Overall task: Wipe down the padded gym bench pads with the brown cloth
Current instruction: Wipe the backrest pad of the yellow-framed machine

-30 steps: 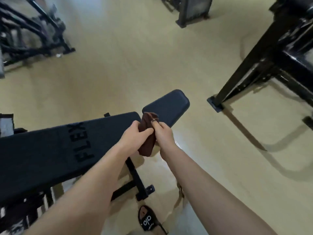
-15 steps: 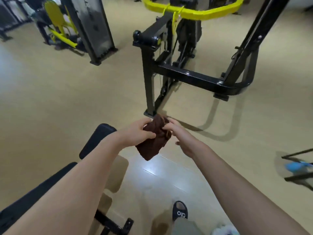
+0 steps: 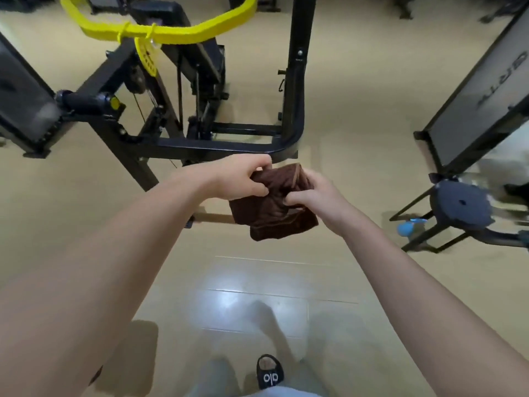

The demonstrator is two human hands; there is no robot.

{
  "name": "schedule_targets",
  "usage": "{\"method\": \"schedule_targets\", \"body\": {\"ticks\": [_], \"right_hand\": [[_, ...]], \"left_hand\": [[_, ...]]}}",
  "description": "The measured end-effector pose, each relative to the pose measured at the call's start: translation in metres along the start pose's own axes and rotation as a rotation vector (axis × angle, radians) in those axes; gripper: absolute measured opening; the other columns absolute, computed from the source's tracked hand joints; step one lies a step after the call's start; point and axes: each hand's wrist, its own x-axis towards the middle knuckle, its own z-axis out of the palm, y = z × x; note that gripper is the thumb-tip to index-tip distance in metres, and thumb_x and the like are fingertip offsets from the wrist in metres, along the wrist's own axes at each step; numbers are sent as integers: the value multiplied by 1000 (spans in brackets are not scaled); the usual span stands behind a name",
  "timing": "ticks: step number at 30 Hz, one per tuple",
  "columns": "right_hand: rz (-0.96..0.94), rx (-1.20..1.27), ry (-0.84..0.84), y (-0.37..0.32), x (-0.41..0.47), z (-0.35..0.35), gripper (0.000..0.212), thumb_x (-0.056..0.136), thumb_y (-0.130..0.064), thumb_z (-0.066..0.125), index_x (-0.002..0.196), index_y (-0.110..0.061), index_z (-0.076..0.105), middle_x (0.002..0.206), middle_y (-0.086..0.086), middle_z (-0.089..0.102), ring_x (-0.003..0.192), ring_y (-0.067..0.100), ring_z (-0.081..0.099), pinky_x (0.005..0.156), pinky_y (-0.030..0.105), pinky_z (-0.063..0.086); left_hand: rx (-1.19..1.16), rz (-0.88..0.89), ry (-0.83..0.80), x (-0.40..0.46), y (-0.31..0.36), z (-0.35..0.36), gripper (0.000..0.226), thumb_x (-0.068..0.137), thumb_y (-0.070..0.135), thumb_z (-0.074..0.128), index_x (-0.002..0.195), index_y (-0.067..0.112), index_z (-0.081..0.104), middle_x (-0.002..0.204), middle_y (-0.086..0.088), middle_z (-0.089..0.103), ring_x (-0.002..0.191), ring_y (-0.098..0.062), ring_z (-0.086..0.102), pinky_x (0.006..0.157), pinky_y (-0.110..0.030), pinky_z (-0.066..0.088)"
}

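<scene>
Setting: over a pale yellow gym floor [image 3: 357, 96], seen from head height, looking forward and down.
Cloth: crumpled dark brown terry cloth [image 3: 274, 204], held in the air between both hands at mid-frame, lower folds hanging free below the fingers, well above the floor.
Left hand [image 3: 243, 176]: fingers curled over the cloth's upper left edge, thumb pressed against the near side, gripping firmly.
Right hand [image 3: 312, 193]: thumb and fingers pinching the cloth's right side, closed tight on the fabric.
Arms: both bare forearms stretched forward from the bottom corners of the frame, meeting at the cloth.
Beyond the hands: black steel machine frame [image 3: 217, 144] with a curved base tube, crossed near the top by a yellow padded bar [image 3: 160, 31].
Right side: small round dark grey padded seat [image 3: 461, 204] on black legs, blurred; beside it a light blue object [image 3: 406, 227], possibly a bottle, too smeared to tell.
Far right: slanted grey panel [image 3: 481, 90] in a black frame.
Underfoot: black slide sandal with white lettering [image 3: 270, 373] at the bottom edge, near a bright reflection on the floor.
</scene>
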Motion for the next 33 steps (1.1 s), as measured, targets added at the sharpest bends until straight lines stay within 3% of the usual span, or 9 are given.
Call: {"method": "schedule_targets", "body": {"ticks": [5,7,10,14,18,23,29,33], "right_hand": [[13,69,132,8,43,-40,45,66,-10,68,110,-15,72,99,10,77,97,26,74,93,48,58],[28,70,163,10,69,-53,42,65,-11,67,106,-16,72,92,3,77,92,21,73,90,44,58],[59,101,183,8,110,-77,44,67,-15,74,110,-21,71,101,1,79,99,23,75,91,43,59],[85,172,272,7,162,-116,36,74,-17,79,107,-28,73,106,2,80,103,24,76,96,44,58],[115,248,360,9,205,-167,36,76,-14,75,110,-25,73,106,3,79,103,24,75,91,40,57],[118,291,438,15,255,-253,33,77,-12,75,108,-21,73,106,6,79,101,25,75,91,41,56],[104,227,416,25,325,-394,27,81,1,71,93,-23,72,85,-2,76,84,18,72,77,34,55],[102,183,409,21,372,-486,26,80,3,72,96,-18,71,85,-2,75,83,19,72,73,31,55]], "left_hand": [[62,97,-2,78,8,-14,19,98,25,64,113,19,54,106,-2,63,99,-23,61,81,-39,53],[59,124,-31,113,7,-21,19,99,24,62,113,17,53,106,-2,62,98,-23,60,78,-34,51],[60,185,-49,170,5,-39,17,98,23,63,110,16,53,100,0,59,95,-22,57,68,-27,47],[118,248,-110,247,13,-67,18,98,25,64,109,17,52,102,-2,59,96,-24,57,67,-31,42],[165,290,-174,321,40,-88,16,98,26,62,103,19,49,93,3,56,94,-24,55,65,-29,40],[116,320,-200,420,85,-102,17,98,25,63,102,17,49,88,3,58,88,-23,57,71,-34,43],[6,294,-197,552,150,-109,20,96,29,68,105,19,52,87,2,66,75,-15,61,65,-30,49],[-21,276,-214,636,194,-125,18,90,25,74,89,24,56,83,4,64,74,-15,60,65,-29,46]]}}
